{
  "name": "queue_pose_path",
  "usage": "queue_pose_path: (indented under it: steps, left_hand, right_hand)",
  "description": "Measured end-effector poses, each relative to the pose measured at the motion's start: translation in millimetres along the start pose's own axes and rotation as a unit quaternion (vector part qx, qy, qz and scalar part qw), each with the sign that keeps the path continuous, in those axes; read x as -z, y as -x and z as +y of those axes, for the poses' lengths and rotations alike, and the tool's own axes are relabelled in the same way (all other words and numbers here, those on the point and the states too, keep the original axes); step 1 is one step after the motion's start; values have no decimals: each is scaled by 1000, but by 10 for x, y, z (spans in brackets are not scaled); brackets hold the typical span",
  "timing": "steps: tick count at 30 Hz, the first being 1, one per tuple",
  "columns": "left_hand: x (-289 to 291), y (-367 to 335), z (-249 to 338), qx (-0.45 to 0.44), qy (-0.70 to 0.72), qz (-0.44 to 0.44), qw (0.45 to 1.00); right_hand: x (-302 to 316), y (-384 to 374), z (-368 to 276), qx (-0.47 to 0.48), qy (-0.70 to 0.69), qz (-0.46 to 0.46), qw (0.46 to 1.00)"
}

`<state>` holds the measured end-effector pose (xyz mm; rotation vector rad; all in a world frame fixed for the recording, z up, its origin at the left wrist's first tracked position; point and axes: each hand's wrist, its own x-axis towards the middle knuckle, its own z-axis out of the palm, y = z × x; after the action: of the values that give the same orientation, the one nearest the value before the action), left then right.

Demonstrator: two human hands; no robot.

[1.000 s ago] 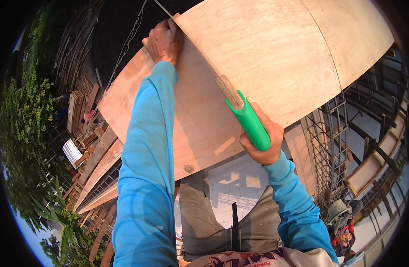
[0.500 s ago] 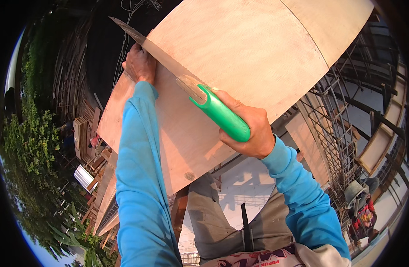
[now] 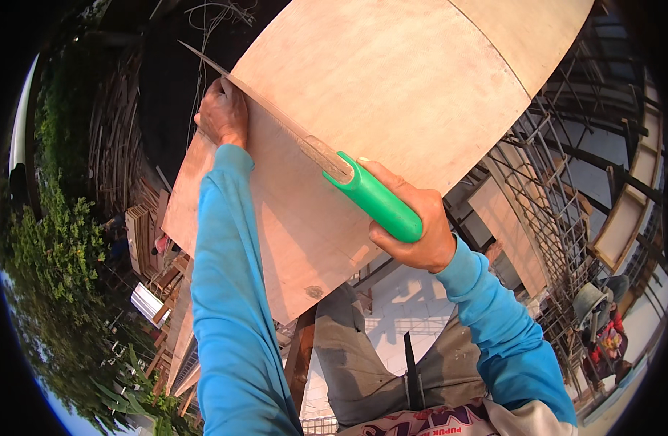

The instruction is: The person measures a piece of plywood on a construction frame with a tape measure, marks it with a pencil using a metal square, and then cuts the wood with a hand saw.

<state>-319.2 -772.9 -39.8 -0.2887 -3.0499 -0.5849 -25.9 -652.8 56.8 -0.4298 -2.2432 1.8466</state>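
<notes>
My right hand [image 3: 414, 221] grips the green handle of a hand saw [image 3: 370, 198], whose long blade runs up and left across a large sheet of plywood [image 3: 392, 94]. Its tip sticks out past the sheet's left edge. My left hand [image 3: 223, 115] presses on the sheet's left edge, right next to the blade. Both arms are in blue sleeves. The plywood lies tilted in front of me, over my grey trouser leg [image 3: 355, 349].
A dark stick [image 3: 414, 370] stands against my leg. Stacked timber and scaffolding [image 3: 145, 232] lie far below at the left, with trees [image 3: 58, 247] beyond. Steel rebar cages [image 3: 552, 203] rise at the right. Another person in a red top [image 3: 602, 327] stands at the lower right.
The saw has drawn back down and right along the sheet, and my view has shifted so the plywood and both hands sit lower and further right.
</notes>
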Motion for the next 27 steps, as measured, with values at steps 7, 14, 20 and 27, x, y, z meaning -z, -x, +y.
queue_pose_path:
  steps: [7, 14, 20, 27]
  left_hand:
    - [-41, 44, 26, 1, 63, -18, 998]
    - [-87, 28, 3, 28, 43, 24, 998]
    - [-58, 39, 26, 57, 99, 6, 993]
    - [97, 1705, -283, 8, -67, -15, 998]
  right_hand:
    - [-189, -594, 17, 25, 22, 6, 999]
    - [41, 145, -44, -73, -43, 24, 996]
    - [-371, -794, -234, -27, 15, 37, 999]
    - [-497, -893, -319, -31, -16, 70, 997]
